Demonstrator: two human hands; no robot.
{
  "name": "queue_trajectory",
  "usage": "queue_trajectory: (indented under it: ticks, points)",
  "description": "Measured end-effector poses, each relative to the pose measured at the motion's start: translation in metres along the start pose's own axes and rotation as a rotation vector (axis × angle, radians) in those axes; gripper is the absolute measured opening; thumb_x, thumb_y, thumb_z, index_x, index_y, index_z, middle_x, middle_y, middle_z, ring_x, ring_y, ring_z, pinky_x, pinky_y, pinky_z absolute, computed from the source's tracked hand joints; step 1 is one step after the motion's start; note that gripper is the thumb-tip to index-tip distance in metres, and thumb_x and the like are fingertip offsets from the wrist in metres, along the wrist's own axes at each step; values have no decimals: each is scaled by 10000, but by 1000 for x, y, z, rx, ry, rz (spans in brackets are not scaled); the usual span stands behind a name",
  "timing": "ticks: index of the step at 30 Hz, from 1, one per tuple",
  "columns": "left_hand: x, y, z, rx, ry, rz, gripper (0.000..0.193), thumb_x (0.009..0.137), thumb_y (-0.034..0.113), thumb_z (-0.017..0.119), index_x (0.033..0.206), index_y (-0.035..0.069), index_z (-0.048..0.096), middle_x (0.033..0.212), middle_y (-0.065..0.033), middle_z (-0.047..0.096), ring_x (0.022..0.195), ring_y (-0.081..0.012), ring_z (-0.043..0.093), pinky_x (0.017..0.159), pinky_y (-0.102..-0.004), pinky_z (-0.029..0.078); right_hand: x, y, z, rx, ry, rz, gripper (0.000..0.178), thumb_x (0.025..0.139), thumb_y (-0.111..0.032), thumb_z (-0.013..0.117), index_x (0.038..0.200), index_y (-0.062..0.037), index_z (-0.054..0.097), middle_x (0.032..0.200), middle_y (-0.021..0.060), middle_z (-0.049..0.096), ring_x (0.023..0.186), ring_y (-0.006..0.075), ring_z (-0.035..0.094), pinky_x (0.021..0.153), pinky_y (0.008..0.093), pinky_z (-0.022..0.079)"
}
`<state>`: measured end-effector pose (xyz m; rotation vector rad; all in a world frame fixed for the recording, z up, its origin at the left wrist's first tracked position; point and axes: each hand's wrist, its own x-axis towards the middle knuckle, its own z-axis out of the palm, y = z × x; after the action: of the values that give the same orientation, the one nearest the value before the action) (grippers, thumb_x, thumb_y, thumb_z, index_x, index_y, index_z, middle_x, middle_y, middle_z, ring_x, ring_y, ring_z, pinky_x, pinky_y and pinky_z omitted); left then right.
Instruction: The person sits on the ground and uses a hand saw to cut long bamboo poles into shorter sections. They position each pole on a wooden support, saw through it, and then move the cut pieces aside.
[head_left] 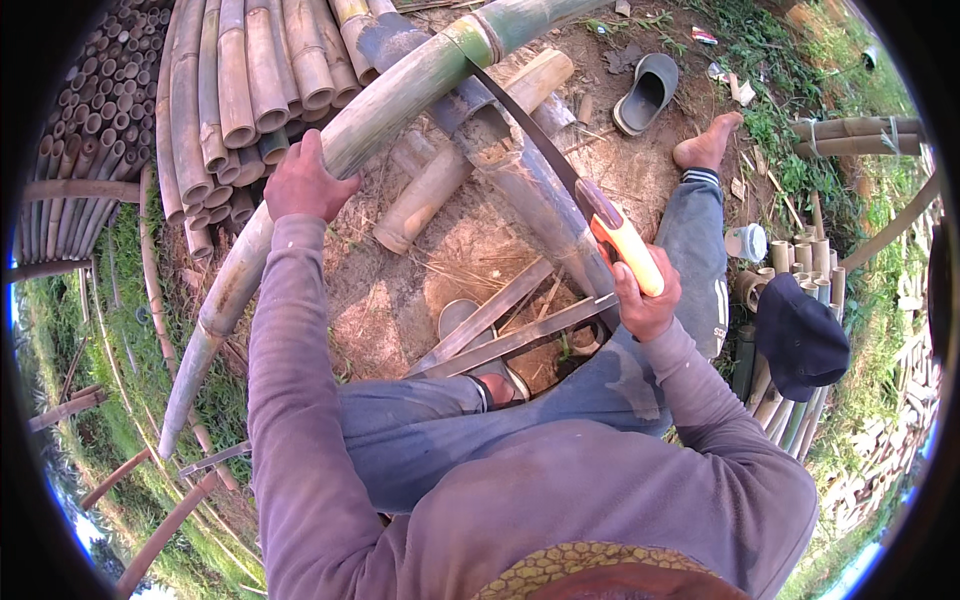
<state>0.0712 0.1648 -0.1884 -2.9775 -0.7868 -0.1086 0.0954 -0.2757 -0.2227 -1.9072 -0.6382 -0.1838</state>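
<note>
A long green bamboo pole (395, 105) runs slantwise from the upper right to the lower left, across another bamboo log (535, 190) lying under it. My left hand (305, 180) is wrapped over the pole left of the middle. In my right hand (650, 300) is the orange handle of a hand saw (625, 235). Its dark blade reaches up and left to the pole's upper part, where the tip side meets the bamboo near a node. How deep the blade sits in the bamboo I cannot tell.
Stacked bamboo poles (255, 75) fill the upper left. A short bamboo piece (425, 205) lies on the dirt under the pole. Bamboo slats (500, 335) rest by my shod foot. A loose clog (645, 95) lies beyond my bare foot (708, 142). A dark cap (803, 335) sits on cut bamboo at right.
</note>
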Motion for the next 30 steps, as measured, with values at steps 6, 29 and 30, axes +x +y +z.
queue_trajectory:
  ticks: [6,29,30]
  points:
    - [3,13,8,7,37,17,696,681,492,903,1182,146,567,1127,-96,714,1050,-316,723,861,-466,588,169,6,106,28,-10,80,213,983,-190,770,1044,1,698,804,93,712,715,122,645,647,306,527]
    - [3,-7,18,74,100,13,793,674,543,876,1281,145,555,1153,-104,703,1073,-346,708,875,-495,576,92,0,58,66,-77,114,298,954,-282,769,1080,-32,667,816,182,718,750,326,736,670,413,573]
    - [2,-1,16,67,96,1,804,673,542,876,1292,145,553,1153,-105,701,1069,-347,708,873,-497,576,59,5,36,103,-28,61,298,935,-221,792,1113,-15,673,834,167,719,749,323,736,669,403,574]
